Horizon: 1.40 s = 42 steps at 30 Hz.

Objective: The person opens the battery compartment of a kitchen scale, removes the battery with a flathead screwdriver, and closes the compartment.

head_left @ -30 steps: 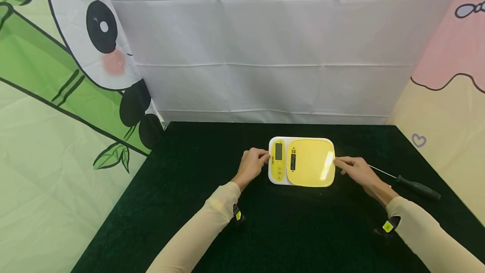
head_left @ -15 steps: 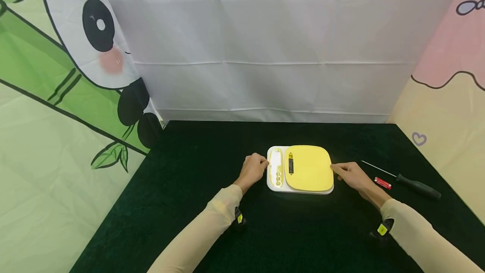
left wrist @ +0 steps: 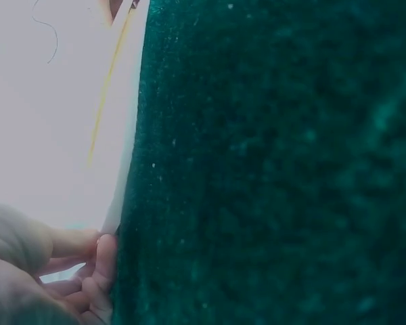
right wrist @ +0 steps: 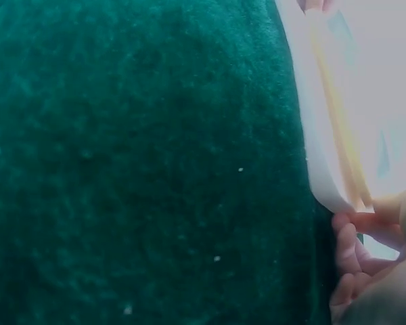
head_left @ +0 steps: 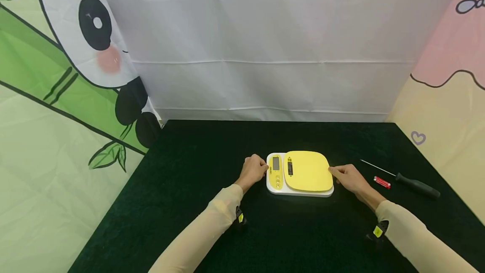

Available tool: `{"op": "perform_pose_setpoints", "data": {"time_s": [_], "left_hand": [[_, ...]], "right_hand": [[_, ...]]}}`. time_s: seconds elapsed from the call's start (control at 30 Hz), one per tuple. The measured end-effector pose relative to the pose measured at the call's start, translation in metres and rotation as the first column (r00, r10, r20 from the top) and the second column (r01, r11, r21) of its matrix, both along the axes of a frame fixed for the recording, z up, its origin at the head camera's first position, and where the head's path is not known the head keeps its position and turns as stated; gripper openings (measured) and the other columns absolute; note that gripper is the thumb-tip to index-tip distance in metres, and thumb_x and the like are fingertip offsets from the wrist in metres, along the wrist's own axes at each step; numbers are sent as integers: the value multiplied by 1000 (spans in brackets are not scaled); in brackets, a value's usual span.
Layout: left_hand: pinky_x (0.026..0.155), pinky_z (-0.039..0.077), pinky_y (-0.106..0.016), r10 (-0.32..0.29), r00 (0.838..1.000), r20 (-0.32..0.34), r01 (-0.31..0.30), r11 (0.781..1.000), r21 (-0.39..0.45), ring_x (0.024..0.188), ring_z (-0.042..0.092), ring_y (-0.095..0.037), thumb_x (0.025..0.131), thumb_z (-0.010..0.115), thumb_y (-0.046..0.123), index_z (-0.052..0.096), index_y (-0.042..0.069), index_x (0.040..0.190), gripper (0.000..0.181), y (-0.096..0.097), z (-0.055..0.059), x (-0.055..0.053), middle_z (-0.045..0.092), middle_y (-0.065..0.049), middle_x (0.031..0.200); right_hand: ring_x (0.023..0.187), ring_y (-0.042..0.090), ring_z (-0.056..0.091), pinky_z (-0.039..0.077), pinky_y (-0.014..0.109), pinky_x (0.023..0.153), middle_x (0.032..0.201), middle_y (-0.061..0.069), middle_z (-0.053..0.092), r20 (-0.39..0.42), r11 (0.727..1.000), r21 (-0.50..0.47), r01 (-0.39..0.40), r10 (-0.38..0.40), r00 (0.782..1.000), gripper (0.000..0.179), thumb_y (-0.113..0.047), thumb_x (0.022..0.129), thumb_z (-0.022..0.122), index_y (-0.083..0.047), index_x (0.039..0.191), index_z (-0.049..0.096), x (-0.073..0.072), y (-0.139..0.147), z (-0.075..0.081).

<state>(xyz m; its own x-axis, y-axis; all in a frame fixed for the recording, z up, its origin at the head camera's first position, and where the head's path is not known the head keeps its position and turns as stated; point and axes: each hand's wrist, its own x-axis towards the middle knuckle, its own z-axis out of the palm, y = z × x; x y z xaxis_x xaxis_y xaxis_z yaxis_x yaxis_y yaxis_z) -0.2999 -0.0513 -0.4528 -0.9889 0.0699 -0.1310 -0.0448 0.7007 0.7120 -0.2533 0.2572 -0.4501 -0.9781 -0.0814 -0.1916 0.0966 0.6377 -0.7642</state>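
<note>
A kitchen scale (head_left: 308, 171) with a yellow platform and white body lies face up on the dark green cloth, its display panel at the left end. My left hand (head_left: 253, 172) pinches its left edge between thumb and fingers. On the opposite side, my right hand (head_left: 352, 179) grips the right edge. In the left wrist view, the left hand's fingers (left wrist: 105, 261) are curled at a corner of the scale's white side (left wrist: 125, 149). The right wrist view has the right hand's fingers (right wrist: 348, 237) at another corner of the white base (right wrist: 314, 156).
To the right of my right hand lies a red battery-like cylinder (head_left: 382, 182). Beyond it is a screwdriver (head_left: 417, 185) with a dark handle, its thin shaft angled toward the back. A white curtain (head_left: 265, 87) hangs behind the table, with printed cloth at both sides.
Both hands have moved the scale nearer to me and tilted it so its white front side shows. My right hand has shifted left, and the red cylinder has come into full view.
</note>
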Motion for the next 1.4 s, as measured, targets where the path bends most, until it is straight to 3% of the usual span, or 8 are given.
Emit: {"op": "perform_pose_setpoints", "data": {"time_s": [0.2,0.37,0.6,0.8,0.97,1.13,1.27,1.4], "left_hand": [[52,44,-22,5,1000,-3,-5,1000,-4,60,56,-15,93,67,15,75,8,88,12,0,0,0,60,-4,72],[53,44,-22,-45,999,3,45,998,-36,61,57,-15,94,67,16,76,9,88,13,-3,-1,-6,60,-3,74],[56,43,-23,-131,991,-22,127,983,-132,67,55,-15,93,68,20,74,8,98,14,-4,2,-17,59,-2,83],[90,43,-33,-218,974,-65,193,942,-276,99,49,-18,94,66,29,64,18,128,35,2,8,-29,59,-2,114],[109,31,-42,-313,950,-12,301,920,-250,122,37,-21,98,60,32,53,30,141,44,14,9,-40,49,3,143],[100,32,-40,-370,928,46,371,902,-221,118,36,-18,100,55,34,52,37,141,41,27,7,-46,50,5,143],[92,31,-38,-376,924,61,380,898,-223,109,37,-18,100,53,35,55,37,137,37,32,8,-48,55,4,136],[94,30,-39,-384,921,62,387,891,-237,108,37,-17,100,53,36,56,36,136,36,33,8,-48,55,5,137]], "right_hand": [[70,19,48,39,28,58,81,6,53,-8,999,31,24,-23,1000,37,-30,103,49,-2,102,72,2,-2,-2],[72,20,48,39,29,60,86,9,55,-10,998,62,4,-3,1000,40,-32,104,46,1,112,69,4,-5,-2],[90,23,51,41,30,68,108,15,56,-42,977,205,-56,66,997,70,-54,98,49,6,135,51,14,-12,0],[94,25,48,42,32,69,115,19,51,-81,956,290,-36,62,995,88,-64,88,58,7,140,45,33,-17,-2],[93,26,48,42,31,67,117,21,49,-126,953,304,23,16,992,93,-64,82,66,5,140,45,46,-26,-5],[88,25,48,40,29,62,117,21,47,-144,955,288,73,-32,989,92,-60,81,70,3,142,43,52,-33,-6],[87,25,48,40,29,62,117,21,46,-146,956,281,81,-41,988,91,-60,82,70,3,142,43,52,-34,-7],[86,24,48,41,28,62,116,19,48,-157,956,283,78,-34,987,87,-58,83,70,1,142,45,49,-30,-8]]}}
